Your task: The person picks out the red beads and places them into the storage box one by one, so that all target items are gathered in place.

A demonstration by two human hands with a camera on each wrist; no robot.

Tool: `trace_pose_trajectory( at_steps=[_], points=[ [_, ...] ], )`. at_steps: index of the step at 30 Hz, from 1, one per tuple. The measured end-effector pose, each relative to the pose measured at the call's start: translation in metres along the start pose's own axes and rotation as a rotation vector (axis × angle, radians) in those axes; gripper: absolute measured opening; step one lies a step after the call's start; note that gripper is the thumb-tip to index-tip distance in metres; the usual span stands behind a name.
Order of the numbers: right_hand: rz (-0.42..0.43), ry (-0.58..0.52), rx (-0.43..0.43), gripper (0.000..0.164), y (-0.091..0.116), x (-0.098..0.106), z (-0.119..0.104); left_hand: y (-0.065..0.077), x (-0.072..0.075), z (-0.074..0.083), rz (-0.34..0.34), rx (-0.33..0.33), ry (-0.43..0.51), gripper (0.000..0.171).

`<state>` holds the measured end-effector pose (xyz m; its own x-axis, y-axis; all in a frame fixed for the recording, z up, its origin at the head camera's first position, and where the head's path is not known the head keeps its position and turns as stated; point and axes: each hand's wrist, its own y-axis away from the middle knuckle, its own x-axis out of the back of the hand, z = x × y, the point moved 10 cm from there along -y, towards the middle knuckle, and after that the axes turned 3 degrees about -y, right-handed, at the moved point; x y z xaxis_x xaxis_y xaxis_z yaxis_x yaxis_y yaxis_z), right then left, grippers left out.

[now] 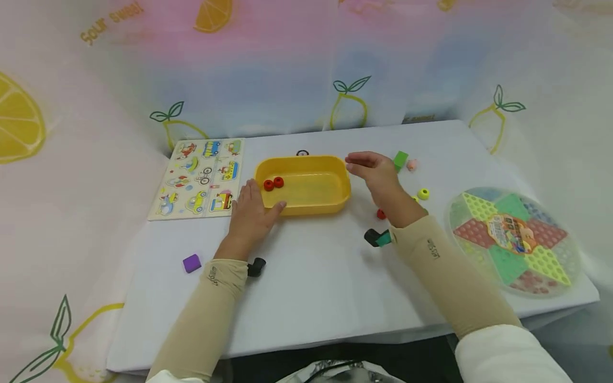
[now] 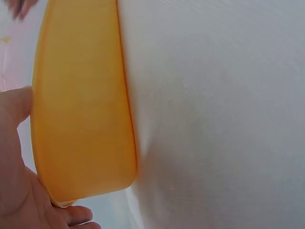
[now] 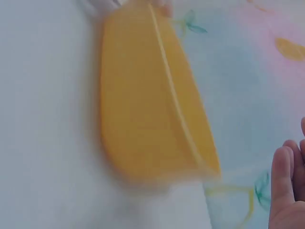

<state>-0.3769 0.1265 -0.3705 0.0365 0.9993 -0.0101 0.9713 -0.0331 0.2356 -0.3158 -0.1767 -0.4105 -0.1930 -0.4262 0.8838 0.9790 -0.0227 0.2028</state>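
A yellow plastic basin (image 1: 311, 209) stands on the white table with two red beads (image 1: 273, 183) inside, near its left end. My left hand (image 1: 251, 215) rests against the basin's left front corner, thumb at the front rim and fingers extended along the left end. In the left wrist view the thumb (image 2: 19, 102) touches the rim. At the basin's right end, my right hand (image 1: 380, 181) hovers just beside the rim, fingers fairly straight. The right wrist view shows its fingers (image 3: 282, 171) apart from the blurred basin (image 3: 138, 105), with nothing visible held.
A picture puzzle board (image 1: 196, 178) lies left of the basin, a purple block (image 1: 192, 263) nearer the front. Right of the basin are a green block (image 1: 400, 160), a pink piece (image 1: 412, 165), a yellow-green bead (image 1: 423, 194), a red bead (image 1: 381, 214) and a round game board (image 1: 512, 266).
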Motion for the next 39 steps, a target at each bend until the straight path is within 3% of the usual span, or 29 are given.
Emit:
trace_pose_trajectory(
  at_steps=[5,9,13,21,28,34,39],
  points=[
    [0.094,-0.031,0.014,0.038,0.033,0.081,0.017,0.002,0.004,-0.002,-0.010,0.000,0.010,0.113],
    [0.202,-0.022,-0.049,0.040,0.062,0.136,0.043,0.001,0.002,0.002,-0.039,0.004,0.008,0.114],
    [0.271,0.024,-0.085,0.039,0.070,0.161,0.062,0.001,0.004,-0.004,-0.049,0.023,0.011,0.115],
    [0.296,0.218,-0.070,0.038,0.081,0.171,0.081,0.001,0.001,0.000,-0.071,0.007,0.010,0.115],
    [0.287,0.231,-0.080,0.036,0.080,0.165,0.091,0.001,0.001,0.003,-0.072,-0.005,0.006,0.115],
    [0.280,0.274,-0.147,0.034,0.081,0.161,0.098,0.000,0.000,0.004,-0.085,-0.002,0.005,0.115],
    [0.265,0.302,-0.133,0.035,0.077,0.158,0.096,-0.001,0.002,0.004,-0.080,0.009,0.015,0.116]
  ],
)
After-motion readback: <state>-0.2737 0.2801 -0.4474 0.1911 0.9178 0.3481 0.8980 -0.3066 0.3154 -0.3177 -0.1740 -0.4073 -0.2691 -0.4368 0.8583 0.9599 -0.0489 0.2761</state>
